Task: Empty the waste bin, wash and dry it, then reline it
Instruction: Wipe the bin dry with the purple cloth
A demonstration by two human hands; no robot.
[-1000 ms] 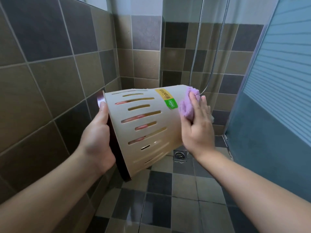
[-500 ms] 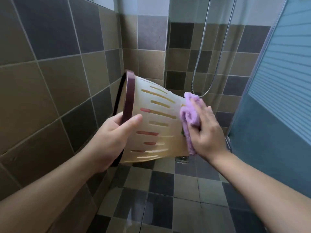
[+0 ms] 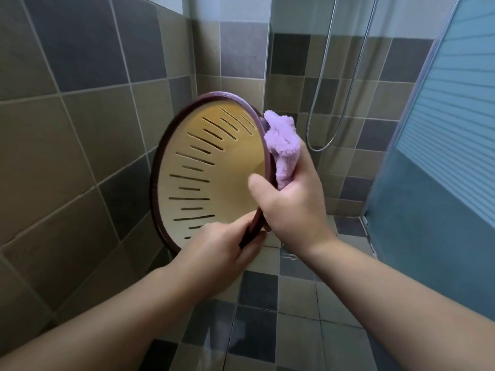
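Both hands are holding the waste bin (image 3: 211, 172) up at the centre of the frame, its open mouth turned toward the camera so the cream, slotted inside is showing. Gripping the dark purple rim (image 3: 171, 145) at its lower edge, the left hand (image 3: 214, 253) is pinching it between thumb and curled fingers; motion is blurring the fingertips, so their exact placing is hard to make out. Curling over the rim's right side, the right hand (image 3: 292, 207) is lying with its thumb inside the bin and its fingers behind, where they are clutching a bunched purple cloth (image 3: 284, 148) against the outer wall; those fingers are hidden behind the cloth and the rim. Hidden too are the bin's base and most of its outside, and both forearms are running off the bottom edge of the frame. A shower hose (image 3: 345, 76) is hanging at upper right behind a glass panel, and a floor drain (image 3: 289, 254) is peeking out just under the right wrist. Half a second ago the bin was lying side-on with its rim toward the left wall, and the right hand was pressing the cloth to its far end; now the mouth is facing the viewer and both hands are sitting on the rim.
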